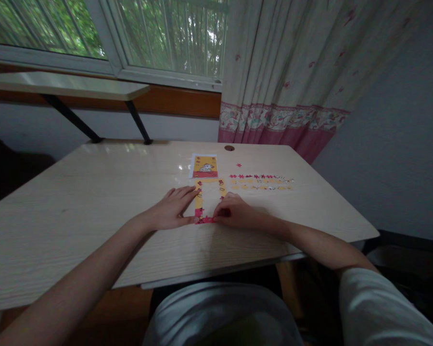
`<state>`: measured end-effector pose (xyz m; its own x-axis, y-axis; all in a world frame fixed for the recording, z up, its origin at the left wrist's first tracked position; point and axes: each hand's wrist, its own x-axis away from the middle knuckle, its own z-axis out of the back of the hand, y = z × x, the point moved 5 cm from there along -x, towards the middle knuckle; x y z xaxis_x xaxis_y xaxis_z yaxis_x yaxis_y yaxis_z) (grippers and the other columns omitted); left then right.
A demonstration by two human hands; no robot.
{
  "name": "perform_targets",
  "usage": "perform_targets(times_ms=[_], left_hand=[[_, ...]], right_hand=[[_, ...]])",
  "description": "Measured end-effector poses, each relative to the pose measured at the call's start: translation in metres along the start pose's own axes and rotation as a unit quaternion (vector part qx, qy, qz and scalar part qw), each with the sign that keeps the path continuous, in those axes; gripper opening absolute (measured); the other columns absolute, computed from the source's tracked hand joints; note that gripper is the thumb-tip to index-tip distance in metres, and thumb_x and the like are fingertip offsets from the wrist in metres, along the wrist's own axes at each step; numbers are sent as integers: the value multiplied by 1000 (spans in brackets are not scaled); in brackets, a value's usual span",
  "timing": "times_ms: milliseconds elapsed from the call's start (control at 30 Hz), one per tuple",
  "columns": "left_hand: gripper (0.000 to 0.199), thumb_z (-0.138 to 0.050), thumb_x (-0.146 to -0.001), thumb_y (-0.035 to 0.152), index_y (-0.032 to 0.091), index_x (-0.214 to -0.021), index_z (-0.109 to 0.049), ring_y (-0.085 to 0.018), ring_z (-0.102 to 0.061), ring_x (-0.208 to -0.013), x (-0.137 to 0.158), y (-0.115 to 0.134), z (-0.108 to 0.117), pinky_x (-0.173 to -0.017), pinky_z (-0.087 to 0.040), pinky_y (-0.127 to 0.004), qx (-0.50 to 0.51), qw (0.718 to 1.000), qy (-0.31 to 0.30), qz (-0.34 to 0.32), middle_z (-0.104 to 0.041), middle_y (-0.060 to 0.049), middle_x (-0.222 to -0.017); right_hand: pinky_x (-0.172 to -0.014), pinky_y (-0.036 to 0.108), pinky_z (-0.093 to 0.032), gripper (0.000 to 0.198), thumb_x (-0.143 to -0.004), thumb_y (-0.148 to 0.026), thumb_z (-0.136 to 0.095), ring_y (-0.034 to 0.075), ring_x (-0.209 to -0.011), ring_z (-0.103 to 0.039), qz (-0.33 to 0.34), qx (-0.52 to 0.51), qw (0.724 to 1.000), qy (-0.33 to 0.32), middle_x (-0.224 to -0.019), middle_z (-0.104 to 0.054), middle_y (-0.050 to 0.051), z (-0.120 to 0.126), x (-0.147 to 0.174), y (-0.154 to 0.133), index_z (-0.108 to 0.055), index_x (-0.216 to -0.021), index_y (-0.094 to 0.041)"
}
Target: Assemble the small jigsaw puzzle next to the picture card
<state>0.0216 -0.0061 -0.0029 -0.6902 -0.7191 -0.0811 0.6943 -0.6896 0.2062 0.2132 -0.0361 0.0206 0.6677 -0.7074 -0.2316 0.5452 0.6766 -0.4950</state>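
A jigsaw puzzle border [199, 202] of yellow and red pieces lies on the table, its middle showing bare wood. My left hand [173, 207] rests flat with fingers spread, its fingertips and thumb touching the border's left side. At the lower right corner, my right hand [236, 212] is closed in a pinch on a red puzzle piece along the bottom row; the fingers mostly hide that piece. Just beyond the border sits a reference picture [205, 166] of a white animal on yellow and red. Several loose puzzle pieces [250, 181] lie in rows to the right.
One red piece [238, 165] lies apart, behind the rows. A round cable hole [229, 148] is near the table's back edge. On the left, a raised shelf [68, 85] stands on dark supports. A curtain [285, 72] hangs behind the table beside a window.
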Motion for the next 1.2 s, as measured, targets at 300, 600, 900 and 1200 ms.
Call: perform_targets(times_ms=[300, 600, 900, 1200], left_hand=[[87, -41, -81, 75, 15, -144, -33, -39, -35, -134, -1, 3, 2, -107, -29, -56, 3, 1000, -13, 6, -36, -22, -148], [88, -42, -80, 74, 14, -144, -33, -39, -33, -135, -1, 4, 3, -108, -28, -56, 2, 1000, -19, 12, -35, -22, -148], [81, -43, -84, 69, 14, -143, -35, -40, -35, -133, 1, 1, 2, -105, -30, -59, 13, 1000, 5, -4, -37, -23, -146], [35, -54, -89, 43, 26, -119, -63, -29, -50, -115, 6, 41, 26, -97, -39, -46, 53, 989, 66, -124, -57, -11, -122]], right_hand=[[-78, 29, -37, 5, -76, -15, -68, 12, -67, -52, 4, 18, 1000, 7, -66, -65, -2, -2, 0, -1, -69, -72, -18], [-76, 30, -36, 6, -75, -16, -67, 15, -73, -52, 9, 57, 998, -9, -66, -64, 0, -1, -1, -3, -69, -70, -20], [-81, 28, -38, 7, -83, -19, -62, 14, -78, -58, 43, 2, 999, 17, -75, -68, 0, 13, -4, 13, -69, -81, -18], [-81, 29, -38, 10, -86, -26, -63, 15, -83, -61, 21, 39, 999, 27, -82, -71, 2, 22, 22, 27, -71, -87, -20]])
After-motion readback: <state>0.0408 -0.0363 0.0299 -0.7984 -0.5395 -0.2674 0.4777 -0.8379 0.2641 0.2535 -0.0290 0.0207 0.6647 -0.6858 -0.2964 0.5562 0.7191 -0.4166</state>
